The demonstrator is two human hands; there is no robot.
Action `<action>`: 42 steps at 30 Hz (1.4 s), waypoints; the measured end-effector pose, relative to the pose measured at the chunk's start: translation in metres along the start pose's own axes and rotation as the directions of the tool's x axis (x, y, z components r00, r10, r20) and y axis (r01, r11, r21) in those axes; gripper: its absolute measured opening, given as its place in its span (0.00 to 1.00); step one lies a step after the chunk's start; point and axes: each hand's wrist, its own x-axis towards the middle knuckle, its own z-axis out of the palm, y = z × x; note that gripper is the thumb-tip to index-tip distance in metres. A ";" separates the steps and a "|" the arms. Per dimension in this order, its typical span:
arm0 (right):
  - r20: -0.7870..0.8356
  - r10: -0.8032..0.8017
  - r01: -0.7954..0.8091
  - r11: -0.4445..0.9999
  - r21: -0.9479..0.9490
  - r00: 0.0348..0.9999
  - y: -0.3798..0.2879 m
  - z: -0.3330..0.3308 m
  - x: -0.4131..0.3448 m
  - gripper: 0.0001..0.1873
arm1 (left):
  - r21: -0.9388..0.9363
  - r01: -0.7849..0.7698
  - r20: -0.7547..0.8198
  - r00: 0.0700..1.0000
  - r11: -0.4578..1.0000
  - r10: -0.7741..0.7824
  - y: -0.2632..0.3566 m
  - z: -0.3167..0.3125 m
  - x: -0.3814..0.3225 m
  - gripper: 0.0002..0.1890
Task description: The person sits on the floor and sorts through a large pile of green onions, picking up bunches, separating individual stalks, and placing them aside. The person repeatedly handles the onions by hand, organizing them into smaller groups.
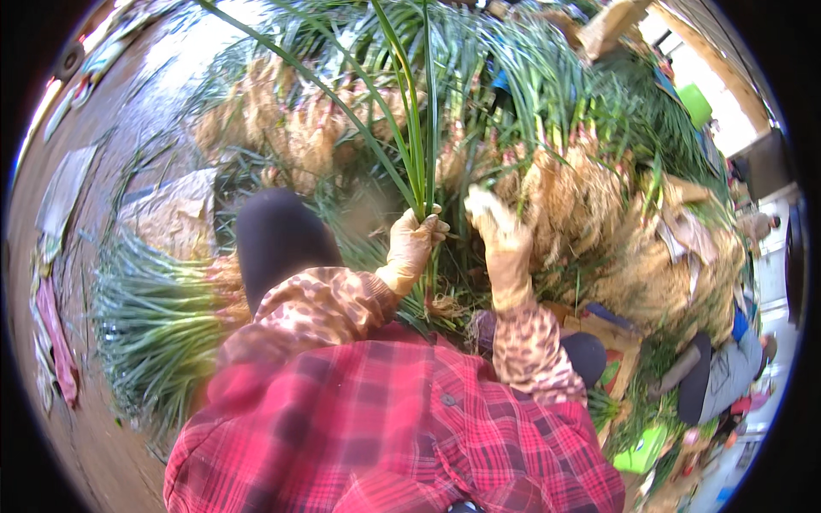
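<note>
My gloved left hand (410, 247) is closed around a few green onion plants (417, 147) in front of my chest. Their long leaves rise above the fist, and stems with pale, stringy roots (446, 308) show below it. To the right, my gloved right hand (503, 237) is raised and apart from the held stalks. Its whitish fingertips are blurred, so I cannot tell whether they are closed or hold anything. Close beside that hand lie bunched onions with thick, tan roots (564, 199).
A large heap of green onions (359, 45) spreads across the far side. On my left, beside my dark-clad knee (285, 240), lies a pile of onions (167, 314). A person (725, 378) sits at the right, near a bright green object (641, 450).
</note>
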 end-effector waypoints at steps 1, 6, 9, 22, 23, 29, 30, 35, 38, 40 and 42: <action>-0.012 0.055 -0.052 0.986 0.158 0.998 -0.006 0.000 0.017 0.11 | 0.022 0.035 0.023 0.999 0.999 -0.035 -0.003 0.003 -0.004 0.10; 0.156 0.120 -0.143 0.979 0.147 0.980 -0.009 0.010 0.095 0.26 | 0.026 0.110 0.209 0.971 0.994 -0.113 -0.003 0.012 -0.015 0.09; 0.183 0.270 -0.308 0.925 0.222 0.945 -0.005 0.011 0.106 0.18 | 0.005 0.159 0.319 0.936 0.987 -0.152 0.008 0.007 -0.013 0.11; -0.137 0.083 -0.069 0.992 0.101 0.987 -0.011 0.023 0.061 0.12 | -0.098 0.296 0.265 0.928 0.950 -0.262 0.007 -0.015 0.002 0.13; -0.032 0.029 -0.023 0.988 0.155 0.999 -0.024 0.026 0.050 0.11 | -0.105 0.306 0.261 0.927 0.946 -0.271 0.008 -0.018 0.005 0.12; 0.220 -0.367 0.350 0.930 0.113 0.904 -0.095 0.028 0.001 0.03 | -0.095 0.341 0.073 0.939 0.935 -0.335 0.020 -0.023 0.020 0.10; 0.151 -0.145 0.113 0.973 0.201 0.978 -0.088 0.016 0.001 0.03 | -0.111 0.287 0.036 0.958 0.951 -0.285 0.021 -0.018 0.019 0.10; -0.198 0.447 -0.315 0.823 0.473 0.872 0.011 -0.060 -0.016 0.06 | -0.214 -0.034 0.056 0.997 0.976 0.047 0.053 -0.007 0.013 0.11; 0.232 0.657 -0.395 0.658 -0.641 0.718 0.042 -0.073 -0.046 0.10 | -0.398 -0.108 0.142 0.974 0.911 0.178 0.079 -0.010 0.016 0.14; 0.124 0.780 -0.464 0.483 -0.743 0.613 0.036 -0.062 -0.055 0.13 | -0.482 -0.109 0.179 0.959 0.870 0.219 0.092 -0.007 0.017 0.19; 0.208 0.493 -0.501 0.865 -0.014 0.845 0.014 -0.044 -0.049 0.16 | -0.531 -0.029 0.199 0.967 0.847 0.157 0.096 0.003 0.016 0.18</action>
